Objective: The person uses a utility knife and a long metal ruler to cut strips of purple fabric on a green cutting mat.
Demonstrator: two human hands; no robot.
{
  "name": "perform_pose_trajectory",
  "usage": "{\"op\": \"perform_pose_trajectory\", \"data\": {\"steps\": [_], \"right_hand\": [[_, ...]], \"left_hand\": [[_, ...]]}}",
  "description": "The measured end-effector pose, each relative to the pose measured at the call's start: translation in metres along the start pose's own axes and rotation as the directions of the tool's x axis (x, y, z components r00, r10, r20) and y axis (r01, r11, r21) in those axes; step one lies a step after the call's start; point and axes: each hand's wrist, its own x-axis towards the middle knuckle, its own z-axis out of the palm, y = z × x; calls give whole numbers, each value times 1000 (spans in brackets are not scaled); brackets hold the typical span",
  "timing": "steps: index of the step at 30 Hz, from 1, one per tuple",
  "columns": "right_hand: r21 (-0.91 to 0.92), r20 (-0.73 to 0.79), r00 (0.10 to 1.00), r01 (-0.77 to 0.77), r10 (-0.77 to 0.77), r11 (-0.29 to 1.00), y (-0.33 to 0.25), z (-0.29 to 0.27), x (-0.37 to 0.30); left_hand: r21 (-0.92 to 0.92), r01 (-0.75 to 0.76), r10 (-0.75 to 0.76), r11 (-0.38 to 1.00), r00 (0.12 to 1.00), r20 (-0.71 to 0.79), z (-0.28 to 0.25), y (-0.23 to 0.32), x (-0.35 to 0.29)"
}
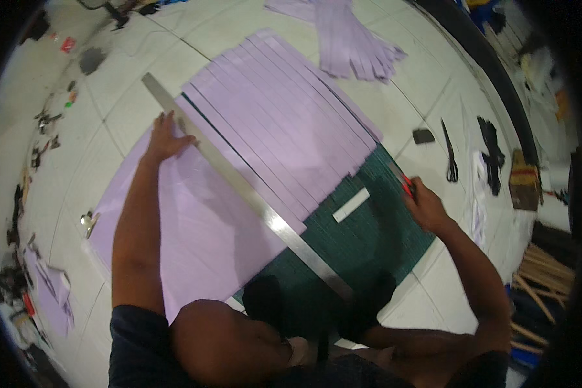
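A long metal ruler point(258, 205) lies slantwise over lilac fabric and a dark green cutting mat point(401, 242). Near its far end, my left hand point(166, 140) rests with fingers spread on the ruler and the edge of the uncut lilac sheet point(204, 220). To the right of the ruler, lilac fabric strips point(275, 119) lie side by side, thin gaps between them. My right hand point(427, 205) grips a red utility knife point(406, 183) over the mat's right edge, its blade pointing up and left, apart from the ruler. A small white rectangular piece point(351, 205) lies on the mat.
Beyond the mat, a bunch of lilac strips point(349, 48) lies on the tiled floor. At right are a dark block point(423, 136), black scissors point(451, 158), a cardboard box point(524, 182) and wooden sticks point(542, 275). A metal clip point(89, 223) sits by the sheet's left edge.
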Motion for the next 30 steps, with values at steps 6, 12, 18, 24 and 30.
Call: {"op": "perform_pose_trajectory", "data": {"steps": [6, 12, 18, 24, 30], "right_hand": [[452, -238, 908, -211, 345, 867, -7, 117, 10], [718, -137, 866, -248, 481, 651, -40, 151, 1], [657, -184, 894, -197, 408, 728, -33, 163, 12], [891, -16, 902, -183, 431, 415, -63, 143, -7], [900, 40, 963, -151, 268, 409, -91, 161, -10]], "left_hand": [[-149, -95, 120, 984, 979, 167, -7, 14, 13], [-153, -87, 103, 984, 989, 101, -13, 36, -8], [-136, -159, 174, 978, 979, 107, -10, 25, -4], [-122, -133, 153, 984, 972, 178, -12, 23, -1], [-64, -149, 156, 987, 978, 138, -12, 23, -5]]}}
